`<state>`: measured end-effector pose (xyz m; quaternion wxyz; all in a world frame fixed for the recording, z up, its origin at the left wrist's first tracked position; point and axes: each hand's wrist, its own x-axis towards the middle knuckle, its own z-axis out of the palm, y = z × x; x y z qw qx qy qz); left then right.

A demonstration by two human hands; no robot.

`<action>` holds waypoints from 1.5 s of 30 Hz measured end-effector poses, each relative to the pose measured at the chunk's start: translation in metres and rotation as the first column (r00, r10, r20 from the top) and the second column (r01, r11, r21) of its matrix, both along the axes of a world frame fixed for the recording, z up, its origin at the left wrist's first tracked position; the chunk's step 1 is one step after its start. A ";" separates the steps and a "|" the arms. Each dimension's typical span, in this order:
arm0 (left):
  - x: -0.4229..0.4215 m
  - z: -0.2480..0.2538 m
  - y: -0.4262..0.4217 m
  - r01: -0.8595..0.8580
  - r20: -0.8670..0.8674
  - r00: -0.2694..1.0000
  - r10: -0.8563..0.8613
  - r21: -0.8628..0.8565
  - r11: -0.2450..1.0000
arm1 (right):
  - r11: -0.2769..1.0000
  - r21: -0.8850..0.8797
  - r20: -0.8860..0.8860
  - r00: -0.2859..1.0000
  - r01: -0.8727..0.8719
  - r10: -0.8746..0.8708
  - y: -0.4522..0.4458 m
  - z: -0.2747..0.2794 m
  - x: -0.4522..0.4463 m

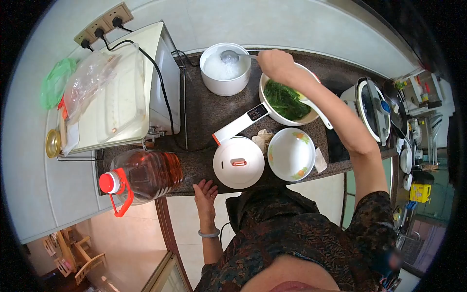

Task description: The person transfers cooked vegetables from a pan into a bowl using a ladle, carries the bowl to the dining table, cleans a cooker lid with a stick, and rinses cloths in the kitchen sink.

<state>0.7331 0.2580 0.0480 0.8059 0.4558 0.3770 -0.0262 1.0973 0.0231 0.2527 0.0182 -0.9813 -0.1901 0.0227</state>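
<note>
My right hand point(276, 63) is closed around the handle of a metal ladle point(230, 57). The ladle's bowl is over the white pot point(225, 87), in or just above its cloudy, whitish contents. Under my right forearm stands an electric pot point(266, 108) with a long white handle, holding cooked leafy greens point(287, 103) and a white spoon point(318, 113). My left hand point(205, 191) hangs open at the counter's front edge, fingers apart and holding nothing. Nearest to it are a white lid point(238, 173) with a red-edged knob and a bowl point(291, 155) with a floral pattern.
A large oil jug point(146, 175) with a red cap stands at the counter's left front. Behind it, a white appliance point(131, 92) carries plastic bags and a cable. A rice cooker point(372, 112) sits to the right. Crumpled tissue point(262, 140) lies beside the lid.
</note>
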 end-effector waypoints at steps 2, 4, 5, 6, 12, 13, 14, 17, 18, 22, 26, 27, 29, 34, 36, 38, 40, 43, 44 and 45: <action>0.002 0.002 0.000 -0.005 0.004 1.000 0.005 -0.005 1.000 | 0.999 -0.046 0.115 0.993 -0.021 0.026 0.006 -0.011 -0.003; 0.004 0.006 -0.002 -0.009 -0.017 1.000 0.009 -0.008 1.000 | 0.997 -0.063 0.146 0.988 -0.036 0.045 0.011 -0.019 -0.004; 0.003 0.007 -0.002 -0.010 -0.018 1.000 0.009 -0.007 1.000 | 0.993 -0.104 0.130 0.989 -0.060 0.074 0.013 -0.022 -0.003; 0.003 0.009 -0.002 -0.003 -0.011 1.000 0.003 0.003 1.000 | 0.986 -0.144 0.113 0.988 -0.085 0.101 0.014 -0.024 -0.003; -0.007 0.003 -0.001 -0.017 -0.029 0.999 0.017 0.010 1.000 | 0.984 -0.113 -0.079 0.988 -0.141 0.133 0.015 0.005 -0.005; -0.007 0.004 -0.002 -0.015 -0.040 0.999 0.016 0.023 1.000 | 0.983 -0.115 -0.078 0.988 -0.141 0.132 0.013 0.001 0.002; -0.007 0.005 -0.003 -0.014 -0.038 0.999 0.015 0.021 1.000 | 0.987 -0.054 -0.129 0.982 -0.148 0.140 0.012 -0.004 0.011; -0.007 0.007 -0.005 -0.001 -0.025 1.000 0.002 0.038 0.999 | 0.994 0.099 -0.388 0.918 -0.041 0.077 0.017 0.001 0.017; -0.006 0.007 -0.005 -0.008 -0.025 1.000 0.009 0.033 0.999 | 0.983 0.161 -0.585 0.811 0.089 0.022 0.018 0.005 0.016; -0.004 0.006 -0.006 -0.015 -0.018 1.000 0.015 0.026 1.000 | 0.744 0.387 -0.830 0.557 0.544 0.024 0.015 -0.023 0.028; -0.006 0.006 -0.005 -0.022 -0.030 0.999 0.023 0.029 0.999 | 0.979 0.186 -0.176 0.978 -0.082 0.115 0.016 -0.021 0.013; -0.008 0.004 -0.004 -0.016 -0.026 1.000 0.016 0.026 1.000 | 0.992 0.093 0.040 0.995 -0.091 0.087 0.016 -0.023 0.009; -0.008 0.003 -0.004 -0.003 -0.017 1.000 0.003 0.025 1.000 | 0.994 -0.021 0.108 0.989 -0.103 0.104 0.017 -0.021 0.005; -0.006 0.008 -0.010 -0.016 -0.015 1.000 0.016 0.033 0.999 | 0.927 -0.324 0.157 0.956 -0.187 0.248 0.021 -0.012 -0.002; -0.008 0.005 -0.010 -0.017 -0.003 1.000 0.017 0.024 1.000 | 0.911 -0.364 0.141 0.956 -0.192 0.258 0.023 -0.005 -0.007; -0.009 0.004 -0.009 -0.015 0.006 1.000 0.015 0.014 1.000 | 0.894 -0.403 0.123 0.957 -0.195 0.264 0.026 0.008 -0.011; -0.009 0.003 -0.009 -0.011 0.003 1.000 0.011 0.003 1.000 | 0.930 -0.302 0.009 0.975 -0.210 0.223 0.029 0.024 -0.009; -0.009 0.006 -0.010 -0.015 -0.005 1.000 0.015 0.020 1.000 | 0.948 -0.248 -0.060 0.980 -0.198 0.188 0.032 0.027 0.000; -0.009 0.006 -0.010 -0.016 -0.004 1.000 0.016 0.020 1.000 | 0.948 -0.249 -0.059 0.980 -0.199 0.190 0.033 0.029 0.003; -0.009 0.004 -0.010 -0.014 -0.007 1.000 0.014 0.023 1.000 | 0.959 -0.214 -0.126 0.979 -0.185 0.160 0.034 0.030 0.006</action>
